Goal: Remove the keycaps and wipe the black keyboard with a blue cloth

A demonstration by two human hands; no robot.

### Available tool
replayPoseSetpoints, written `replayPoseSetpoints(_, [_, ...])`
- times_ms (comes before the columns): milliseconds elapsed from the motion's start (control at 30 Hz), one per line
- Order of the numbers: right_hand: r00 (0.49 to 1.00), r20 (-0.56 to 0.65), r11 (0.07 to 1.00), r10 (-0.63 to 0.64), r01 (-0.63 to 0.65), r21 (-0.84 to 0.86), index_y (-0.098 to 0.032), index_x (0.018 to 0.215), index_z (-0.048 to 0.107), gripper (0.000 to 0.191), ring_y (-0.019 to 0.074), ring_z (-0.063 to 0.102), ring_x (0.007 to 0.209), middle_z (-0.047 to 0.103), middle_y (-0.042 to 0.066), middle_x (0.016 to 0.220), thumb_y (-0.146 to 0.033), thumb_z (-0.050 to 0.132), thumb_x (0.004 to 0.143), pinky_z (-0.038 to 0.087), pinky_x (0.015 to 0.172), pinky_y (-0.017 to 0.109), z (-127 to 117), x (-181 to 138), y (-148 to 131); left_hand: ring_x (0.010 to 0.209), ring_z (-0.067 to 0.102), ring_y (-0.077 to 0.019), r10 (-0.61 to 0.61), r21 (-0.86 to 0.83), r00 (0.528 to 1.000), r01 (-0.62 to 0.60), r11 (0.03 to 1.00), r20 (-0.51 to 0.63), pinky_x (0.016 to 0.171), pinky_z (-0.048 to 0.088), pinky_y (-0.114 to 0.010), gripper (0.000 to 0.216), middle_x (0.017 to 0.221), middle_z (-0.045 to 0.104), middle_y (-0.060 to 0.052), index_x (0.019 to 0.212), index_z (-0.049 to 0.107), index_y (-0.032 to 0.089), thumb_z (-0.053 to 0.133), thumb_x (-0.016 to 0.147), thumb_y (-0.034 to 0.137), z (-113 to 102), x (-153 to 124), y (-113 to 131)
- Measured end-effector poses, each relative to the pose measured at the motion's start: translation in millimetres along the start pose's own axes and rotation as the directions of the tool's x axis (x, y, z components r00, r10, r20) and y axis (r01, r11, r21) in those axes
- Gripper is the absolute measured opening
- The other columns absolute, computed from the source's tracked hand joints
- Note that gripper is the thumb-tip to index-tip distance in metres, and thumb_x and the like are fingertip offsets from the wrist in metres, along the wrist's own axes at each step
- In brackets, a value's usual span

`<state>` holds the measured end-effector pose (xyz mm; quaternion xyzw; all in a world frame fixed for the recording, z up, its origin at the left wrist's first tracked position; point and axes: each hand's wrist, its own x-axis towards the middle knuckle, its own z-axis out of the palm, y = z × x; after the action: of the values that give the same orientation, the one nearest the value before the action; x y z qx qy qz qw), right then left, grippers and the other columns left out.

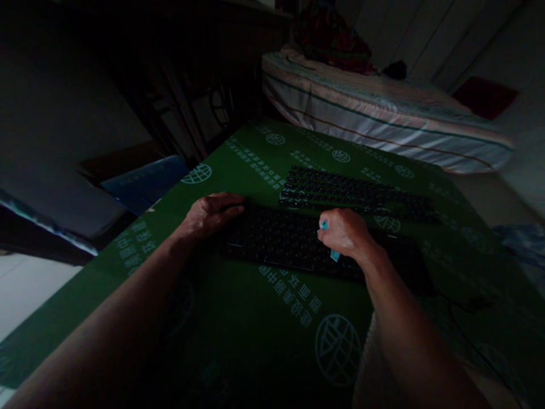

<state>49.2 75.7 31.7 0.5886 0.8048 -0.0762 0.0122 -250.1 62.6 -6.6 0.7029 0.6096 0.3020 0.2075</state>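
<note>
A black keyboard (pixel 289 241) lies on the green board, its keycaps off across most of the part I can see. At its left end is my left hand (pixel 213 213), with fingers and thumb closed on the far left corner. My right hand (pixel 344 230) is a fist above the keyboard's right-middle part, wrapped around a small light-blue thing (pixel 335 256). Bits of it stick out above and below the fingers; its kind is hard to tell in the dim light. Behind the keyboard, loose black keycaps (pixel 336 187) lie in rows.
The green board (pixel 238 318) has white print and globe marks. A dark cable (pixel 468 335) runs from the keyboard's right end. A mattress (pixel 383 122) with striped edges stands beyond the board. At left, a blue flat object (pixel 145 182) sits lower down. The room is dark.
</note>
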Motion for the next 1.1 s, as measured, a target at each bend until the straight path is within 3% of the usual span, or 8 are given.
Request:
replayPoseSetpoints(433, [1.000, -0.015, 1.000, 0.000, 0.000, -0.020, -0.022, 0.086, 0.072, 0.023, 0.0217, 0.067, 0.078, 0.074, 0.007, 0.084, -0.022, 0.055, 0.071, 0.043, 0.062, 0.028, -1, -2, -1, 0.108, 0.062, -0.0259, 0.030, -0.001, 1.000, -0.030, 1.000, -0.002, 0.101, 0.045, -0.035, 0.067, 0.114, 0.068, -0.012, 0.106, 0.070, 0.013, 0.050, 0.077, 0.070, 0, 0, 0])
replayPoseSetpoints(733, [0.987, -0.154, 0.996, 0.056, -0.044, 0.081, -0.023, 0.083, 0.071, 0.019, 0.0195, 0.065, 0.071, 0.071, 0.004, 0.075, -0.027, 0.054, 0.076, 0.038, 0.058, 0.027, -2, 0, 9, 0.111, 0.060, -0.0255, 0.011, 0.001, 1.000, -0.011, 1.000, 0.001, 0.104, 0.042, -0.033, 0.068, 0.117, 0.067, -0.012, 0.107, 0.070, 0.014, 0.050, 0.075, 0.071, -2, -1, 5])
replayPoseSetpoints(900, [0.996, -0.089, 0.991, 0.023, -0.011, 0.136, -0.022, 0.082, 0.072, 0.015, 0.0185, 0.065, 0.069, 0.071, 0.004, 0.073, -0.024, 0.060, 0.073, 0.038, 0.058, 0.026, -2, 0, 10, 0.110, 0.061, -0.0261, -0.026, -0.002, 1.000, 0.026, 1.000, 0.011, 0.103, 0.043, -0.035, 0.067, 0.117, 0.067, -0.010, 0.107, 0.071, 0.018, 0.051, 0.074, 0.072, -2, 0, 4])
replayPoseSetpoints(1000, [0.999, -0.038, 0.997, -0.007, 0.010, 0.083, -0.022, 0.082, 0.072, 0.016, 0.0181, 0.065, 0.071, 0.072, 0.004, 0.077, -0.023, 0.060, 0.072, 0.040, 0.059, 0.026, -1, -1, 5, 0.110, 0.061, -0.0272, -0.018, -0.002, 1.000, 0.018, 1.000, 0.000, 0.104, 0.043, -0.036, 0.067, 0.118, 0.067, -0.009, 0.105, 0.072, 0.019, 0.051, 0.073, 0.074, -1, -1, 3])
replayPoseSetpoints(1100, [0.998, -0.068, 0.999, 0.010, -0.007, 0.037, -0.022, 0.084, 0.072, 0.018, 0.0192, 0.065, 0.073, 0.072, 0.006, 0.080, -0.024, 0.058, 0.073, 0.041, 0.061, 0.027, 0, 0, 2, 0.110, 0.061, -0.0276, -0.015, -0.007, 1.000, 0.015, 1.000, -0.004, 0.103, 0.043, -0.036, 0.068, 0.117, 0.067, -0.010, 0.106, 0.071, 0.017, 0.052, 0.073, 0.073, -1, -1, 4])
